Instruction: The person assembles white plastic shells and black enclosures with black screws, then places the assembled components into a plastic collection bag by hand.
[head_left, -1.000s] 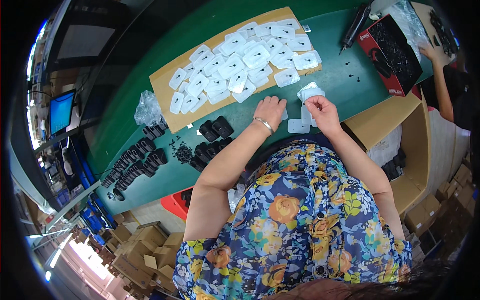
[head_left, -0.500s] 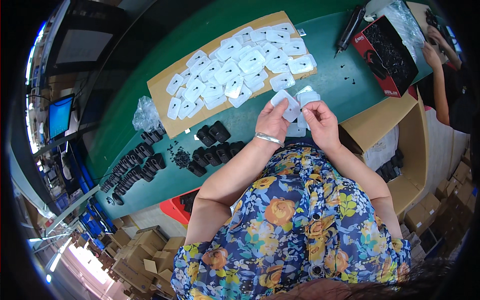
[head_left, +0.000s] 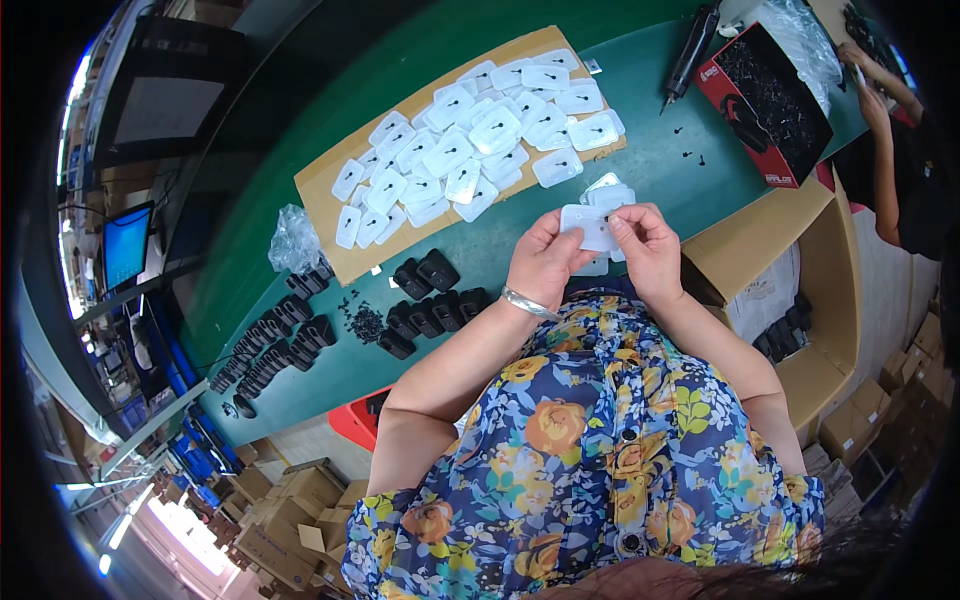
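Observation:
In front of my chest a thin white plastic plate [head_left: 588, 226] with rounded corners is held level. My left hand [head_left: 545, 262] pinches its left end between thumb and fingers. My right hand [head_left: 650, 252] is closed at its right end, thumb on the face. A small dark spot shows by the right thumb tip; whether it is a loose piece or a hole I cannot tell. Just beyond my hands lies a small stack of similar white plates [head_left: 608, 190]. Many more plates [head_left: 450, 150], each with a small black piece at its middle, cover a cardboard sheet [head_left: 325, 190].
Black plastic housings [head_left: 437, 270] stand in rows on the green table [head_left: 480, 245], beside a heap of small black parts [head_left: 366, 323]. At the right are an electric screwdriver [head_left: 690, 60], a red box of black pieces [head_left: 765, 105], an open carton [head_left: 765, 235] and another person's hands [head_left: 868, 75].
The plate has turned from tilted to level, and my right hand has come in onto its right end. My left hand has moved slightly down and left.

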